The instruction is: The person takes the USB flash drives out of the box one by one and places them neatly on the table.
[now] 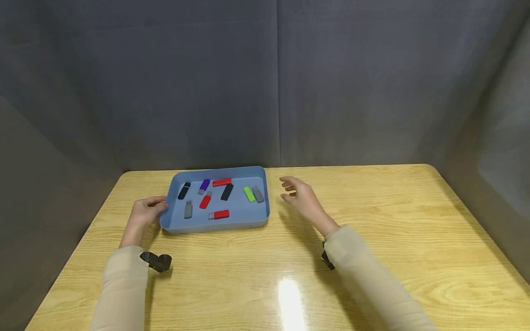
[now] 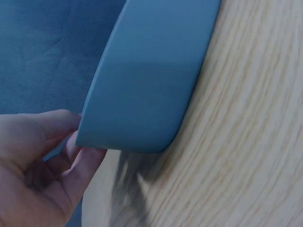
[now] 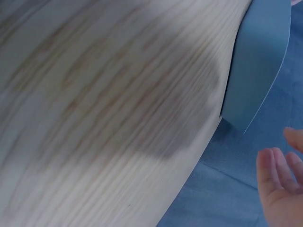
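A shallow blue tray (image 1: 232,223) sits at the back left of the wooden table, with several USB sticks scattered in it. Among them are a lime green stick (image 1: 249,194) beside a grey one (image 1: 258,194), a purple one (image 1: 204,186), a red one (image 1: 219,214) and a black one (image 1: 227,192). My left hand (image 1: 146,211) pinches the tray's left rim; in the left wrist view its thumb and fingers meet at the tray's edge (image 2: 137,94). To the right of the tray, my right hand (image 1: 304,198) hovers with loosely bent fingers, holding nothing.
The wooden table (image 1: 393,230) extends to the right and toward me, with a bright glare near its front. A dark grey curtain (image 1: 198,92) hangs behind the table and along both sides. Black wrist cameras (image 1: 156,261) are strapped at the sleeves.
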A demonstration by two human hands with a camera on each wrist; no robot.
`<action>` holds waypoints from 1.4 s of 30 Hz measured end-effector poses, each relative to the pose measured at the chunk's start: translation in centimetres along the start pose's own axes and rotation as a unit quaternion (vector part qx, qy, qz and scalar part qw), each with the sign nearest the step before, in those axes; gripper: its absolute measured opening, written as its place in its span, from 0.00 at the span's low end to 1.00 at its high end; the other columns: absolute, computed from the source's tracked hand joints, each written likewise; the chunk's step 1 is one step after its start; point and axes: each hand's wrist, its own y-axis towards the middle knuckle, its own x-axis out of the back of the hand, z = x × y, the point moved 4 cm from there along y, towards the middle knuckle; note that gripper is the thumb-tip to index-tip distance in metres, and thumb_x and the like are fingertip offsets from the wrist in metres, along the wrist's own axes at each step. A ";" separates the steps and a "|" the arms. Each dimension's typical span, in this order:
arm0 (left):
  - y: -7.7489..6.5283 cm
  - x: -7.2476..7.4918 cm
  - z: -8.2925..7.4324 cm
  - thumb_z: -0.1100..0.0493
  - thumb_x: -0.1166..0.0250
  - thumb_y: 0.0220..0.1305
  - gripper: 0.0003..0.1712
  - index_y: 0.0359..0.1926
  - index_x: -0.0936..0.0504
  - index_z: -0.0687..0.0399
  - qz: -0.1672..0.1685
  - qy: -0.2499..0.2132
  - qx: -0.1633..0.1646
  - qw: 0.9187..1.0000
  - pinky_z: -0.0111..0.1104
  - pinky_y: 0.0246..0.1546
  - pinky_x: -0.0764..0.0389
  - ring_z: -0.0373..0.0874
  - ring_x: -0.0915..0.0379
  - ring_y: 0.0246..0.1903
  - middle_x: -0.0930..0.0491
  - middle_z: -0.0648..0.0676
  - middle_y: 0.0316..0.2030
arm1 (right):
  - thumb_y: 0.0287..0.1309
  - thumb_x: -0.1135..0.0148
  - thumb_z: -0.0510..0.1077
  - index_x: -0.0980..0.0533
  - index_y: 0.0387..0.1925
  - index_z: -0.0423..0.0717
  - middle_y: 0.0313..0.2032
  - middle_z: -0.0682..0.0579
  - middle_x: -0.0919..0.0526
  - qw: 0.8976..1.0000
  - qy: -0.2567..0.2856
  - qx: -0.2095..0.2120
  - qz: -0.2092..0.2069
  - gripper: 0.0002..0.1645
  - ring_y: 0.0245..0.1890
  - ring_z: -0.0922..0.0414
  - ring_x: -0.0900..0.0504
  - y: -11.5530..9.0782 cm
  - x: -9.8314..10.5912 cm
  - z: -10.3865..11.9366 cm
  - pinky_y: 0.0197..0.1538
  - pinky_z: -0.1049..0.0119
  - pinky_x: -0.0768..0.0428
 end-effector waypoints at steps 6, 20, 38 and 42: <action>0.4 -0.4 0.3 0.63 0.46 0.66 0.26 0.63 0.32 0.70 0.019 -0.030 0.003 0.999 0.21 0.29 0.21 0.26 0.27 0.28 0.23 0.69 0.51 | 0.57 0.40 0.31 0.29 0.58 0.33 0.48 0.35 0.20 1.000 0.001 0.026 0.004 0.26 0.49 0.42 0.19 0.3 -0.9 0.7 0.52 0.54 0.20; -0.2 -1.9 -1.2 0.64 0.44 0.64 0.26 0.62 0.30 0.71 0.041 -0.031 -0.001 0.999 0.22 0.29 0.20 0.28 0.26 0.27 0.18 0.51 0.35 | 0.57 0.40 0.30 0.28 0.57 0.35 0.47 0.37 0.18 0.996 0.047 -0.002 0.075 0.24 0.50 0.46 0.19 0.9 -4.3 2.4 0.54 0.57 0.21; -0.7 -4.2 -2.6 0.64 0.43 0.63 0.27 0.63 0.31 0.70 0.073 -0.060 -0.006 0.996 0.21 0.31 0.20 0.27 0.25 0.30 0.22 0.64 0.50 | 0.56 0.39 0.29 0.23 0.51 0.36 0.43 0.41 0.16 0.991 0.025 -0.020 0.127 0.20 0.45 0.49 0.18 0.7 -6.6 2.7 0.49 0.61 0.19; -0.8 -4.7 -2.8 0.65 0.43 0.63 0.28 0.64 0.32 0.70 0.084 -0.068 -0.003 0.994 0.21 0.32 0.20 0.26 0.26 0.30 0.24 0.67 0.53 | 0.55 0.39 0.29 0.23 0.51 0.36 0.43 0.41 0.16 0.991 0.032 -0.030 0.129 0.19 0.45 0.49 0.18 0.6 -6.9 2.5 0.49 0.62 0.19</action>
